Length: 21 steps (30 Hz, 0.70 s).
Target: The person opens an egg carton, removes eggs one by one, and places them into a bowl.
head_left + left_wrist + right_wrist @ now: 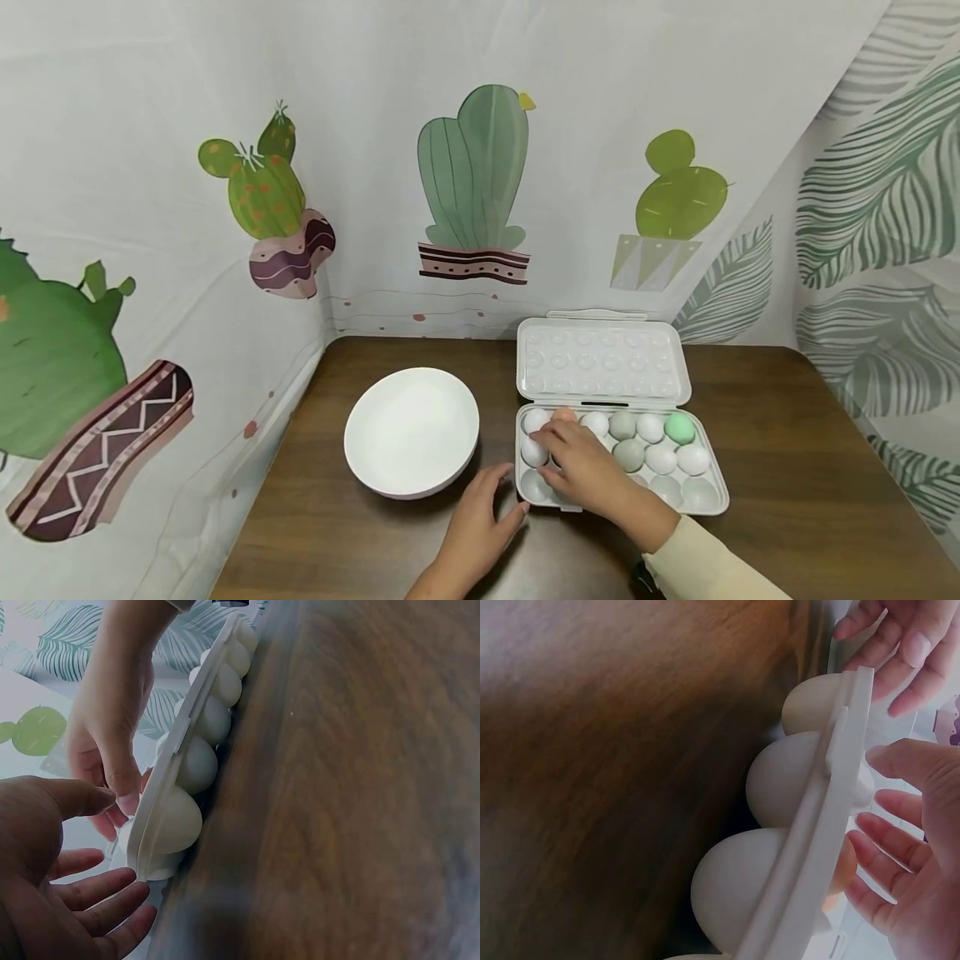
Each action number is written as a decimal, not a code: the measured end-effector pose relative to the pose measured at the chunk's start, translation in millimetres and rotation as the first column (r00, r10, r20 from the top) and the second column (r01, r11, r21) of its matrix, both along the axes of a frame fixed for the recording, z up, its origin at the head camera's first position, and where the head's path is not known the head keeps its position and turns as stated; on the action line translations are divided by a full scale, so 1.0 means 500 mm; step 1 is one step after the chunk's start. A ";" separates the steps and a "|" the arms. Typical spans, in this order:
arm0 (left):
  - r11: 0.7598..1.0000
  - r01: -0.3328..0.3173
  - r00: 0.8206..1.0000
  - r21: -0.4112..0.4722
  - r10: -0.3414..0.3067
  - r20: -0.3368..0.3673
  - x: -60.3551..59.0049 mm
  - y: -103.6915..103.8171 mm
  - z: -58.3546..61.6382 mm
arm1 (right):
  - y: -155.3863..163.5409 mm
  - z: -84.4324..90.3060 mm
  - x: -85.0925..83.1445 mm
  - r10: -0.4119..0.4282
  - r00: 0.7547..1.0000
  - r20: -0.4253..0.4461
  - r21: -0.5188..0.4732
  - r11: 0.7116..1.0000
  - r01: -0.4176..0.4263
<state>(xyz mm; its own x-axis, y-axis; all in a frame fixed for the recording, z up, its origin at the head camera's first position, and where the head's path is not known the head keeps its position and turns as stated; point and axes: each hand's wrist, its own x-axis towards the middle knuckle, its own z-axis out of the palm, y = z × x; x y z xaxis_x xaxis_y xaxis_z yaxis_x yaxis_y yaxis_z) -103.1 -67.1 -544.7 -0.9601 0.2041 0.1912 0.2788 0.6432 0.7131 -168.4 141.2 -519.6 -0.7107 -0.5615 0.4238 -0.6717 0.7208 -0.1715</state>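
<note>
My right hand [581,467] reaches over the left end of a white egg box [723,492], its thumb and fingertips on either side of a white egg [534,452] in the middle row. Close under the same hand, an orange egg [564,414] shows in the back row. My left hand [480,521] is at the box's front left corner, fingers spread and holding nothing. In the left wrist view the left fingers [112,904] lie beside the box's end. White, grey-green and bright green [679,427] eggs fill other cups; the front row's cups [700,493] hold no eggs.
A large white bowl [412,433] with nothing in it stands left of the egg box. The box's dimpled lid [603,362] lies open towards the back. A cloth printed with cacti [472,167] hangs behind the brown table [780,450].
</note>
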 end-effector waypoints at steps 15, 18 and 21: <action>0.999 0.022 1.000 0.037 -0.022 -0.005 -0.002 0.003 0.000 | -0.014 -0.008 -0.012 -0.042 0.999 -0.002 0.000 0.999 0.042; 0.998 0.025 1.000 0.054 -0.025 -0.002 -0.002 0.004 0.004 | -0.015 -0.010 -0.013 -0.059 0.998 0.003 0.011 0.998 0.059; 0.998 0.028 0.999 0.057 -0.029 0.012 -0.002 0.005 0.005 | -0.014 -0.013 -0.013 -0.073 0.997 0.006 0.016 0.997 0.073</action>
<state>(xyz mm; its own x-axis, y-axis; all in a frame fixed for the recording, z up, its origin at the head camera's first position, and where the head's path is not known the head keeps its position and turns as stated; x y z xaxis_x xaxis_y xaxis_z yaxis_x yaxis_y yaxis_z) -104.0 -64.8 -542.2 -0.9565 0.2210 0.1906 0.2869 0.5935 0.7519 -174.7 134.0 -526.2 -0.7528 -0.5142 0.4109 -0.6158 0.7707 -0.1639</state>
